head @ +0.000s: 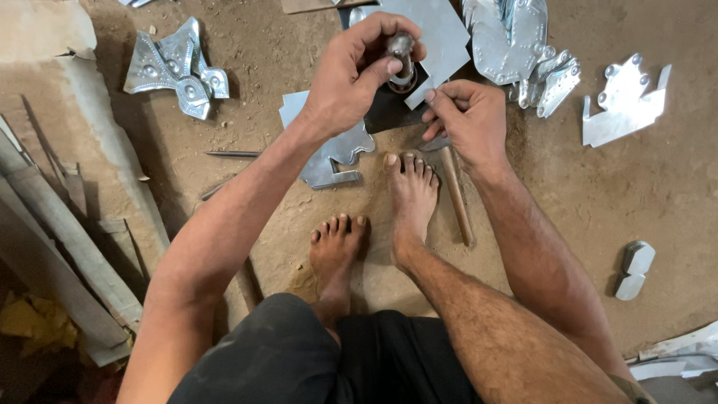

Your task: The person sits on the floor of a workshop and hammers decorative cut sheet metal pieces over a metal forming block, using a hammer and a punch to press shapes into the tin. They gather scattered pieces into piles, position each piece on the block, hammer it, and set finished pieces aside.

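Two bare hands work low over a dirt floor [598, 187], close together above the person's feet. The left hand [351, 75] is closed around a short metal punch [402, 46], thumb and fingers pinching its upper end so it stands upright on a round steel die [404, 78]. That die sits on a dark block [389, 112], just under the grip. The right hand [467, 112], just beside the left, has its fingertips curled together near the block's edge; it seems to pinch something small, but the view is too poor to tell what, or whether anything is there. Below that hand a hammer [456, 194] lies on the ground, its wooden handle running back toward the person alongside the right foot [411, 194]; the hand rests near its head without clearly gripping it. The left foot [336, 239] sits a little farther back.

Sharp-edged cut sheet metal crowds the grip: a flat sheet [437, 30] just beyond the punch, a notched offcut [329, 150] under the left wrist, a stack of stamped pieces [516, 45] beyond the right hand, another stamped plate [624, 101] farther out to the right, and a pile [176, 67] well out to the left. Open dirt lies to the right of the right forearm, apart from two small blocks [634, 269].
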